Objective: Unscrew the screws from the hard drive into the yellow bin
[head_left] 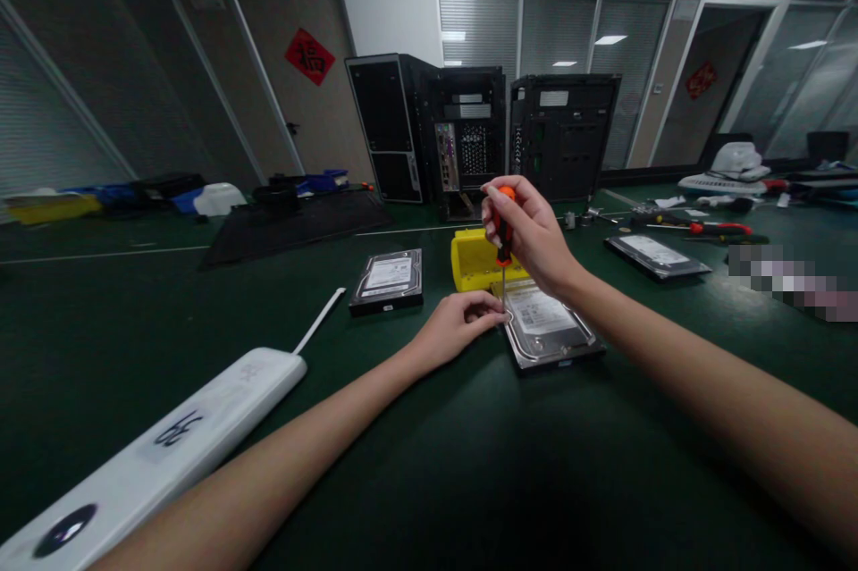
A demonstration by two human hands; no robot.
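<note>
Silver-and-black metal: the hard drive (550,334), pale label (542,310) up, lies flat on the green worktop (402,464), right of centre in the frame. From my feed, I judge the step in hand as work at its left edge with the orange-and-black screwdriver (504,245), gripped in the right hand (529,222). The next move seems to need an upright shaft (503,287). The left hand (459,321) curls at that edge; whether it pinches anything, I cannot tell. A yellow container (467,260) sits just behind.
</note>
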